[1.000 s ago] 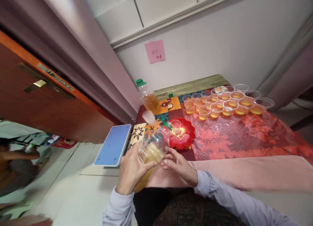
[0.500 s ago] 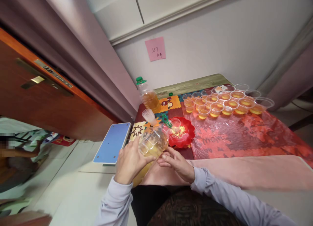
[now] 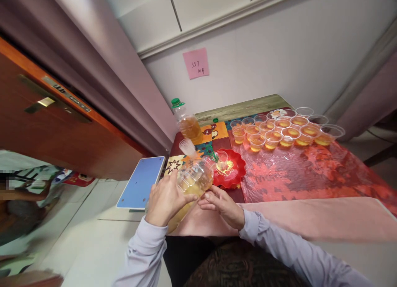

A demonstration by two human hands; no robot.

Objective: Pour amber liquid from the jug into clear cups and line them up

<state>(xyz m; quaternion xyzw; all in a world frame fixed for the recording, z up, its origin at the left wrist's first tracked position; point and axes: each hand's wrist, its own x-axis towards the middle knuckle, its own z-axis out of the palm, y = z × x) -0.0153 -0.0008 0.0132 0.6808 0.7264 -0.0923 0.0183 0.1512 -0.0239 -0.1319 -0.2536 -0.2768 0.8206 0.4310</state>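
Note:
A clear plastic bottle (image 3: 196, 176) with pale yellow liquid is tilted, its neck pointing right over a scalloped red plate (image 3: 238, 180). My left hand (image 3: 166, 201) is wrapped round the bottle's left side. Against its lower right side rest the fingers of my right hand (image 3: 223, 206), partly curled. A clear plastic cup (image 3: 222, 159) stands on the plate, close to the bottle's mouth and a green ring-shaped handle (image 3: 211, 153). Just behind the bottle is a stack of clear cups (image 3: 187, 147).
Several cups of amber liquid (image 3: 273, 140) stand in rows at the back right. A green-capped bottle (image 3: 190, 129) stands at the back left, with a loose green cap (image 3: 216, 120) nearby. A blue stool (image 3: 141, 181) is left of the table; a person (image 3: 23, 204) is beyond the door.
The view has shifted very slightly. Both hands stay on the tilted bottle, with hardly any visible movement.

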